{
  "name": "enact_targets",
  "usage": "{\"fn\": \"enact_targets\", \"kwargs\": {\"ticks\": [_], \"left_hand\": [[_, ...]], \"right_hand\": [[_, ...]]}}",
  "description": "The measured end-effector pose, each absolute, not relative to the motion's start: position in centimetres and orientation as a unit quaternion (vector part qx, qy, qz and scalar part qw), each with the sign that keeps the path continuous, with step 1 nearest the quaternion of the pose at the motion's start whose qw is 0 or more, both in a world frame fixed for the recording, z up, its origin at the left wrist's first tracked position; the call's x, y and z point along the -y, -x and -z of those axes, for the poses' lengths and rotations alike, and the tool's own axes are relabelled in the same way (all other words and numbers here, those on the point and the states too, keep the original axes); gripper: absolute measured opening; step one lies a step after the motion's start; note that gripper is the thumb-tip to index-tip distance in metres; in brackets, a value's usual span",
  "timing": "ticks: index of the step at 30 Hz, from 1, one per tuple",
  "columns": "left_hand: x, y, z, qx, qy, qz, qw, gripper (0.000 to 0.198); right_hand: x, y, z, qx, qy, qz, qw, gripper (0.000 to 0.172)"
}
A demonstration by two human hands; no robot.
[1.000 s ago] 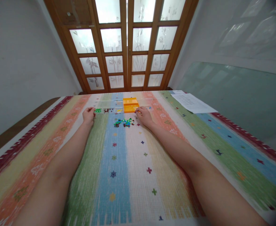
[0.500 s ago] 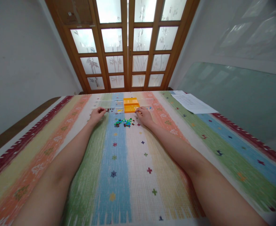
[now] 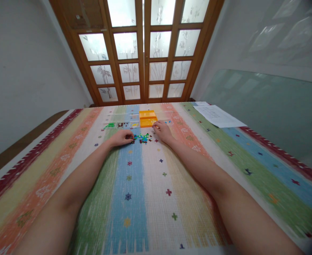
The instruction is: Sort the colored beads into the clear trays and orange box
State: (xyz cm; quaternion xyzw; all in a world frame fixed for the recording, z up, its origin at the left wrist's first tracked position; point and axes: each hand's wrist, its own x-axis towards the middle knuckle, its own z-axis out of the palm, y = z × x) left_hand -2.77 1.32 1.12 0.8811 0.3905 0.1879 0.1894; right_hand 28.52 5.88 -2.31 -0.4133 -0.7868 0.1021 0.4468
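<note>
A loose pile of tiny green, blue and dark red pieces (image 3: 144,138) lies mid-table; their exact kind is too small to tell. At its left edge, my left hand (image 3: 122,137) has its fingers curled down in a pinch among dark pieces. My right hand (image 3: 162,130) rests by the front right corner of the orange open box (image 3: 148,122), thumb and fingers closed together. Whatever either pinch holds is too small to make out. Left of the orange box, clear compartments hold green pieces (image 3: 110,125), dark brown pieces (image 3: 121,125) and yellow pieces (image 3: 135,124).
Another clear compartment with a few blue pieces (image 3: 168,122) sits behind my right hand. Printed paper sheets (image 3: 217,117) lie at the far right of the striped tablecloth (image 3: 129,177). Beyond the table stand wooden glass-paned doors (image 3: 145,60), with a pale green panel (image 3: 267,106) at right.
My left hand has moved right and nearer, from above the clear compartments to the pile, uncovering the green pieces. My right hand stays almost still.
</note>
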Motion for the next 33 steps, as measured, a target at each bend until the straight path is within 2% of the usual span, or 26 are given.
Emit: {"fn": "enact_targets", "kwargs": {"ticks": [6,15,23,33], "left_hand": [[-1.0,2.2,-1.6,-0.369,-0.893,-0.182,0.184,0.021],[-0.8,1.1,-1.7,-0.380,-0.891,-0.186,0.162,0.015],[-0.9,1.9,-1.9,-0.352,-0.898,-0.159,0.211,0.019],[-1.3,2.2,-1.5,-0.362,-0.888,-0.179,0.218,0.017]], "right_hand": [[-5.9,-28.6,2.3,0.788,0.414,-0.102,0.444,0.018],[-5.8,-28.5,2.2,0.788,0.415,-0.110,0.442,0.019],[-5.9,-28.5,2.3,0.792,0.406,-0.106,0.443,0.018],[-5.6,-28.5,2.2,0.790,0.405,-0.111,0.447,0.018]]}}
